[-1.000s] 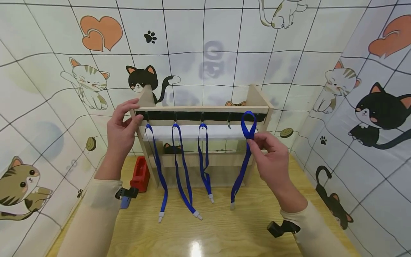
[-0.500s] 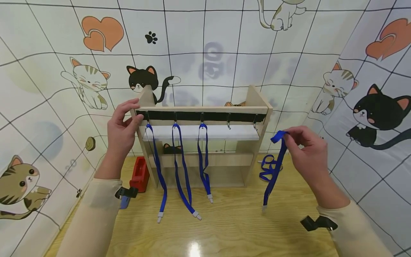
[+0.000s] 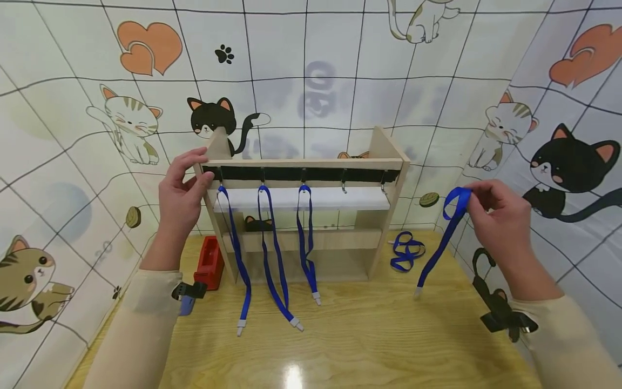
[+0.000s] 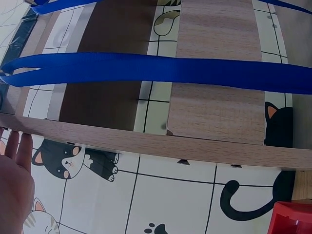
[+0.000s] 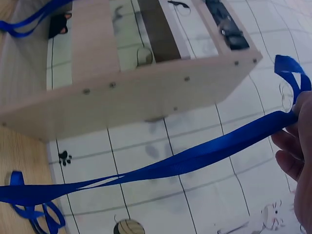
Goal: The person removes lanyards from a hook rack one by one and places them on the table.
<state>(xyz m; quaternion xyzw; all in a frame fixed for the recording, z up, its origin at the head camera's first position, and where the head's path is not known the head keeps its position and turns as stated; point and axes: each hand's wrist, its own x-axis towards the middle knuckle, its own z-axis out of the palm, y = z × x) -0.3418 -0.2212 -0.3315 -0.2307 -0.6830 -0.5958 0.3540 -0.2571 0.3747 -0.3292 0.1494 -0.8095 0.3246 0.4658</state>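
My right hand [image 3: 502, 232] pinches a blue lanyard [image 3: 435, 254] near its looped top, to the right of the wooden rack [image 3: 357, 240]. The lanyard hangs down at a slant, its pale clip end low near the tabletop. My left hand [image 3: 181, 202] grips the rack's upper left corner, thumb on the front and fingers at the side and top. Three blue lanyards, left [image 3: 239, 259], middle [image 3: 281, 270] and right [image 3: 307, 254], hang from hooks on the black strip [image 3: 323, 174]. Two hooks at the right of the strip, one [image 3: 344, 187] and another [image 3: 384, 188], carry no lanyard.
Another blue lanyard [image 3: 407, 252] lies loosely coiled on the wooden table [image 3: 359, 335], right of the rack. On the left stand a red plastic object [image 3: 210, 263] and a small blue item [image 3: 187, 305], partly hidden by my wrist. Cat-patterned sheeting [image 3: 330, 48] surrounds the table.
My right hand has carried the lanyard away from the front of the rack to the right, past the coiled lanyard. The left hand keeps its place on the rack.
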